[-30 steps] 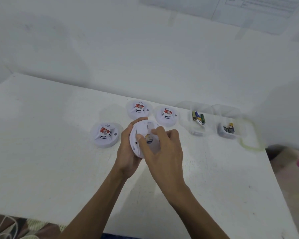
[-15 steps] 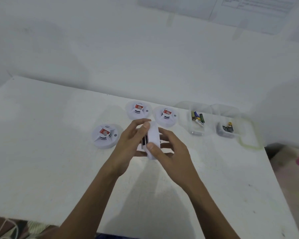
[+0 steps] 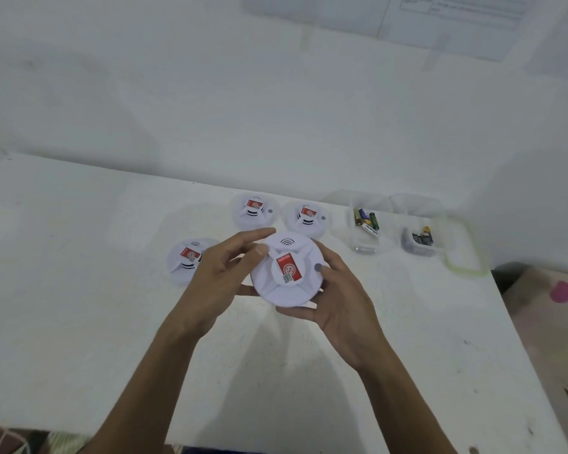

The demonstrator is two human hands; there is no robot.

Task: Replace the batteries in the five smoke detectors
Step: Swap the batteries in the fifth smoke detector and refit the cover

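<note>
**Detector held face-up over the middle of the table**

The table's [image 3: 79,322] front edge passes under both forearms. Its white top is matt and speckled. There is wide open room to the left of the hands and a narrower strip to the right, where the side edge drops to the floor.

Both hands grip the held detector [image 3: 287,270] over the middle of the table. The left hand [image 3: 217,283] pinches the upper-left rim between thumb and fingers. The right hand [image 3: 341,303] cups the lower-right rim with its thumb along the near edge; its fingers are mostly hidden behind the disc.

The held detector is a round disc of smooth white plastic, with raised ribs running out from a central hub. Its face tilts toward the camera. The red label's long side runs near to far, leaning slightly left at the far end. The curved-lines mark sits at the far rim and a grey dot to the right.

Just beyond the left hand, the near-left detector [image 3: 186,260] lies flat and is partly covered by that hand. Farther back, the back-left detector [image 3: 253,209] and back-right detector [image 3: 305,216] lie side by side, label up.

To their right are two clear plastic tubs. The left tub [image 3: 353,239] holds loose batteries [image 3: 366,219], and the right tub [image 3: 440,224] holds darker ones, too blurred to tell apart.

The table's back edge meets a plain white wall [image 3: 177,93], which has a paper sheet [image 3: 456,14] taped high up.
</note>
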